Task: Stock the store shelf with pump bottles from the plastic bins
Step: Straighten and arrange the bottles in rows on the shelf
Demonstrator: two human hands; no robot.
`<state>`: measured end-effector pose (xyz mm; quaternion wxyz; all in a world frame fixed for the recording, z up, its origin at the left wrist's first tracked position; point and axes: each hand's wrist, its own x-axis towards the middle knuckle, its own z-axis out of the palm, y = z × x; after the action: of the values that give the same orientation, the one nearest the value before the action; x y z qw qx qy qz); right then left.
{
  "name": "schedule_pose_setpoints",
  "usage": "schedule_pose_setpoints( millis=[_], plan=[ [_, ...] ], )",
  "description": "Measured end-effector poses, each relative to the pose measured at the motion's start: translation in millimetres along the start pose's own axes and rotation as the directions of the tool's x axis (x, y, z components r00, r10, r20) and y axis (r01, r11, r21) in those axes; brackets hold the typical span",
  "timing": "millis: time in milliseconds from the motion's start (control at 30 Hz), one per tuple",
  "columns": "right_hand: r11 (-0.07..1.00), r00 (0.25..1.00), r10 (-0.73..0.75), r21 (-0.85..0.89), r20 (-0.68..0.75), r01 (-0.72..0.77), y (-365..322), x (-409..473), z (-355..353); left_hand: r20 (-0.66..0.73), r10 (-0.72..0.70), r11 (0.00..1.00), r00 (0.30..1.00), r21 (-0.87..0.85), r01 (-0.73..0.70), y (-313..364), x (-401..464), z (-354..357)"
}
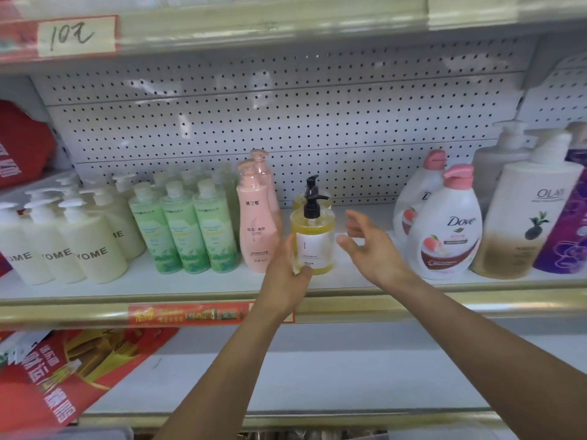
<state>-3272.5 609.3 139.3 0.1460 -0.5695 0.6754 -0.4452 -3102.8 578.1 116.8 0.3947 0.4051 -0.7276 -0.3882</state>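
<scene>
- Two bare forearms of yours reach up and forward to the middle shelf [190, 285]; your left hand [287, 274] sits at the lower left side of the yellow pump bottle [313, 241], and your right hand [370, 242] hangs just to the bottle's right, palm turned toward it.
- That yellow pump bottle stands upright near the shelf's front edge: clear amber-yellow body, white label with small dark print, black pump head pointing right.
- Your left hand's fingers curl round the bottle's lower left flank, thumb at the front near the base, so it grips the bottle.
- Your right hand's fingers are spread and relaxed, apart from the bottle with a gap between, holding nothing.
- Directly behind stands a second yellow bottle [301, 198] with a black pump, mostly hidden.
- Just to the left, touching or nearly so, stand two pink pump bottles [255, 223], one behind the other.
- Further left are rows of green bottles [184, 230], then cream bottles [92, 249] lettered "YOME".
- To the right, well apart, stand two white Dove bottles [444, 230] with pink caps, then an Olay bottle [527, 217].
- Behind everything runs a white pegboard back panel [286, 115].
</scene>
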Motion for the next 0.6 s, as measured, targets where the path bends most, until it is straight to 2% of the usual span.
schedule_pose_setpoints(
  millis=[100,167,267,400,600],
  plan=[
    [0.989,0.959,-0.145,0.003,-0.243,0.15,6,-21,-26,-0.142,0.099,0.995,0.985,0.037,-0.094,14,-16,16],
    [0.979,0.916,-0.197,-0.019,-0.348,0.203,13,-36,-46,-0.1,0.111,0.994,0.989,0.004,-0.112,28,-21,36],
    [0.982,0.875,-0.174,-0.015,-0.452,0.187,29,-54,-77,0.01,0.123,0.992,0.992,-0.044,-0.122,50,-21,73],
    [0.993,0.884,-0.113,-0.069,-0.454,0.092,51,-67,-111,0.122,0.081,0.996,0.989,-0.044,-0.076,72,-9,118],
    [0.988,0.953,0.055,-0.121,-0.298,-0.095,74,-48,-132,0.168,0.098,0.993,0.981,0.051,-0.108,88,31,153]
  ],
)
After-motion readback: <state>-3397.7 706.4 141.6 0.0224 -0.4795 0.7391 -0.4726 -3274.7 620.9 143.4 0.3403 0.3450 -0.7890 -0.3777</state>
